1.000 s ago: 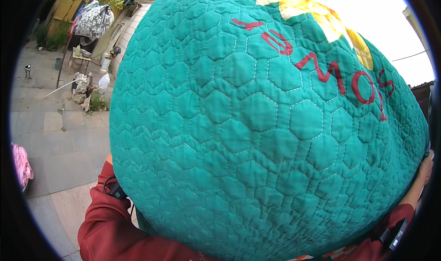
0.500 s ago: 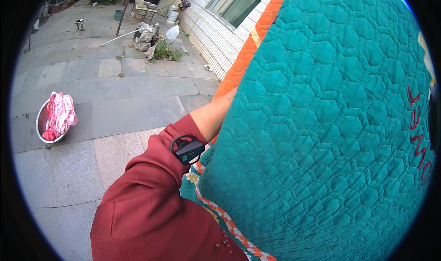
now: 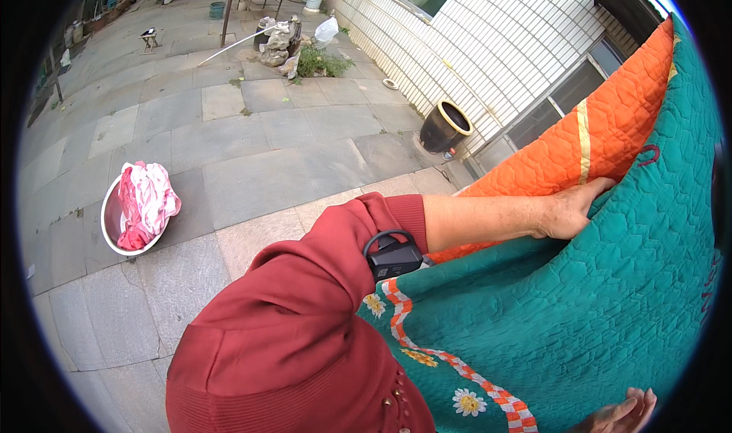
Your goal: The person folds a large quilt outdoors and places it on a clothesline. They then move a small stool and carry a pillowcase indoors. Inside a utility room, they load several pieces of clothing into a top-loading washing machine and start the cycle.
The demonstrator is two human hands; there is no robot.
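Note:
A large quilted bedcover [image 3: 518, 303], green with an orange side [image 3: 549, 158], fills the right of the view and rises to a peak at the upper right. Daisies and an orange-and-white checked band run along its lower part. My left arm reaches across in a dark red sleeve, and my left hand [image 3: 568, 210] is closed on a fold where orange meets green; its fingertips are hidden in the cloth. At the lower edge, my right hand [image 3: 627, 413] shows in part beside the green side, fingers stretched out and apart.
A metal basin [image 3: 109, 223] with pink and white cloth stands on the paving at left. Farther off are a dark pot [image 3: 444, 126] with a pale rim, rocks [image 3: 280, 44] with plants, a stool [image 3: 149, 40] and a white-tiled wall [image 3: 457, 59] with a window.
The bedcover has swung right and lower, baring the wall, the pot and more of its orange side. My left hand has moved right and come into sight. My right hand has appeared at the bottom.

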